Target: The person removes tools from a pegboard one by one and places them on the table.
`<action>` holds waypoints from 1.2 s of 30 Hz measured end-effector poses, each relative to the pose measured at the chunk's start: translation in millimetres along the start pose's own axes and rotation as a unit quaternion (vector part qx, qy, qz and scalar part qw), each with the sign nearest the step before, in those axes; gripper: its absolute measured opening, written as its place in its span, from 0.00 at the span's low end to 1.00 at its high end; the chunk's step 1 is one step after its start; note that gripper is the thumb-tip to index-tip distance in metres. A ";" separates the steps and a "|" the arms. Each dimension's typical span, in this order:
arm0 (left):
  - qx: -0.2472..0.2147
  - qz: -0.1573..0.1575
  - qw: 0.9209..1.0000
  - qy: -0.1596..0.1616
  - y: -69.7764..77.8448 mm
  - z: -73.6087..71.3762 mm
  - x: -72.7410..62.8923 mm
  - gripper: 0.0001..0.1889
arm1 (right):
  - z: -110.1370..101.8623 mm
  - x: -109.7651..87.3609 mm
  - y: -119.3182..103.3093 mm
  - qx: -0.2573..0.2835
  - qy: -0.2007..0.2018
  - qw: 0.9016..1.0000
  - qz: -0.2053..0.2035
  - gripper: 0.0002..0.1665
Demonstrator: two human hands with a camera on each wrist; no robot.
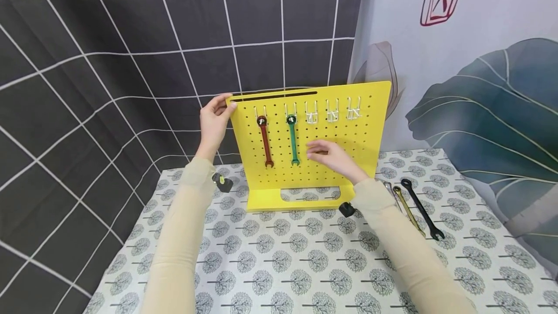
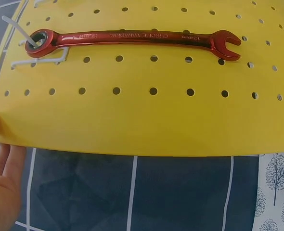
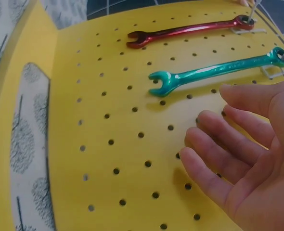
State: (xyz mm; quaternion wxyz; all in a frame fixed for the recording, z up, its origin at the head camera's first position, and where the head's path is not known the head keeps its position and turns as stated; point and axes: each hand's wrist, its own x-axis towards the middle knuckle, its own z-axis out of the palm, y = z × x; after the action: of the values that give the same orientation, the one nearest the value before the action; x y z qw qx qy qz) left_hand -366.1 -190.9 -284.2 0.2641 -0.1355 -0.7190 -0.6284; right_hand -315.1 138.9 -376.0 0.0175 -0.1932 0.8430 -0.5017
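A yellow pegboard (image 1: 322,159) stands upright on the table. My left hand (image 1: 213,121) grips its upper left corner, thumb on the front face and fingers behind the edge. From the leftmost white hook hangs a red combination wrench (image 1: 265,142), ring end up. Beside it a green combination wrench (image 1: 293,142) hangs from the second hook. My right hand (image 1: 331,158) hovers before the board, just right of the green wrench, its fingers loosely bent and holding nothing. In the right wrist view the palm and fingers (image 3: 214,173) show nothing between them.
Three more white hooks (image 1: 333,111) on the board's upper right carry nothing. On the tree-print tablecloth (image 1: 305,265), right of the board, lie a black wrench (image 1: 422,208), a gold wrench (image 1: 408,210) and a silver wrench (image 1: 391,191), the last partly hidden by the right arm.
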 end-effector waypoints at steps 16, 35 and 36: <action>-0.005 -0.002 1.000 0.000 0.6 1.2 -0.6 0.17 | 9.9 18.4 -19.9 0.018 0.008 1.000 -0.006 0.27; -0.010 0.001 1.000 0.001 -0.4 0.4 -0.2 0.17 | 21.2 24.2 -33.7 0.097 0.026 0.995 0.014 0.30; -0.012 0.000 1.000 0.000 -0.2 0.0 -0.3 0.18 | 22.0 24.0 -34.1 0.109 0.026 0.994 0.014 0.29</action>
State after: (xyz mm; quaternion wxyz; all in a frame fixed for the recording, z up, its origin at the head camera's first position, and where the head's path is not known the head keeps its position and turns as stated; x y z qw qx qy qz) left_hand -366.0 -190.9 -284.5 0.2629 -0.1384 -0.7115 -0.6368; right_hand -321.8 97.8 -353.8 0.0235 -0.1647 0.7859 -0.5956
